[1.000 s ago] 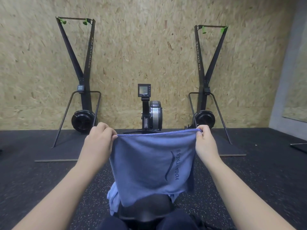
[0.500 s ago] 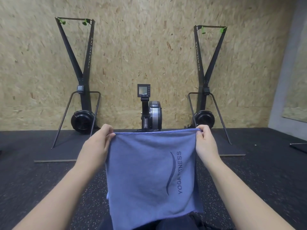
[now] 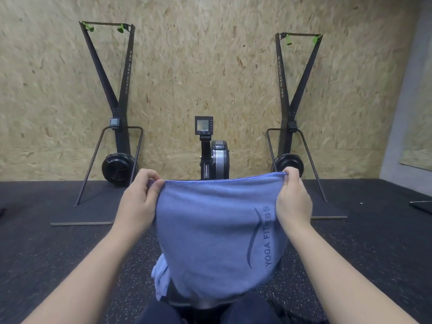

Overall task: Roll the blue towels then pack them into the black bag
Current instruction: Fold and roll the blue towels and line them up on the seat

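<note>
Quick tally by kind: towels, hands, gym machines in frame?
Blue towels: 2, one held up, one bunched below it
Hands: 2, left, right
Ski machines: 2, left, right
Rowing machine: 1
Total: 7

Even, soft light; slight blur, bowed edges.

Towel (image 3: 217, 230) hangs spread between left hand (image 3: 138, 202) and right hand (image 3: 293, 202), each pinching a top corner, in front of the knees (image 3: 247, 309) at the bottom edge. Second towel (image 3: 161, 277) lies bunched below and left of it, partly behind it, on a seat (image 3: 187, 300) on the floor (image 3: 58, 253). Rowing machine (image 3: 214, 155) stands centre behind the towel, one ski machine (image 3: 117, 108) left and another (image 3: 292, 108) right, all against the back wall (image 3: 198, 66).
</note>
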`<state>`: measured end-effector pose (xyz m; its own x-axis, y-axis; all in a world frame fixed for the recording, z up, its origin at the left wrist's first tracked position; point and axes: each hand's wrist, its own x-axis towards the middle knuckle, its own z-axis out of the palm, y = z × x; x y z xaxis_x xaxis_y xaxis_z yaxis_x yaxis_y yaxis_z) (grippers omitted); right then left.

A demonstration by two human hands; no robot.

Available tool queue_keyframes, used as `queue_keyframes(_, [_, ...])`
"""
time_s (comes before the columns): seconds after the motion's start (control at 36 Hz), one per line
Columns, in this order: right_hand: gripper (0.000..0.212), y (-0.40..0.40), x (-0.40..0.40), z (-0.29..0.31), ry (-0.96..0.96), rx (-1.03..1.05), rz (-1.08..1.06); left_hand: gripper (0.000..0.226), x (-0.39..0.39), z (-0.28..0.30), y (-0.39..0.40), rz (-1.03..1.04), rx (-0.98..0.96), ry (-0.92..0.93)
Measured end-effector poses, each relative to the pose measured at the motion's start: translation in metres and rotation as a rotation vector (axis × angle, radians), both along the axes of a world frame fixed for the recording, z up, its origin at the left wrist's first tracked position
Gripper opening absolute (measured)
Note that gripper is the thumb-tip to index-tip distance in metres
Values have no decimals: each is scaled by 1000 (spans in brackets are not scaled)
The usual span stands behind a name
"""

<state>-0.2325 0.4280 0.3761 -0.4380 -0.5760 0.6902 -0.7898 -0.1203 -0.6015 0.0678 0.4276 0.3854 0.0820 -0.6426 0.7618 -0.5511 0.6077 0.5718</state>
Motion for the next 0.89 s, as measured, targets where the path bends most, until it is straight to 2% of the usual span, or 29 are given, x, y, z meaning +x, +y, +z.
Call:
queue_keyframes(0.17, [25, -2, 0, -4, -239, 9, 92, 11, 2, 2, 0, -75, 43, 93])
queue_keyframes(0.33, [21, 0, 8, -3, -306, 119, 235, 11, -2, 9, 3, -169, 70, 203])
queue_keyframes(0.44, [31, 0, 15, 0, -309, 138, 305, 5, -7, 13, 6, -248, 164, 292])
queue_keyframes(0.56, [38, 5, 24, 4, -318, 121, 395, 9, -14, 15, 13, -363, 274, 374])
queue_keyframes(0.64, [31, 11, 32, 11, -316, 119, 440, 12, -23, 20, 23, -478, 316, 341])
queue_keyframes(0.78, [16, 27, 50, 27, -206, 150, 508, 20, -39, 25, 36, -594, 330, 149])
queue_keyframes(0.89, [18, 43, 63, 37, -163, 176, 614, 26, -50, 27, 41, -660, 345, 28])
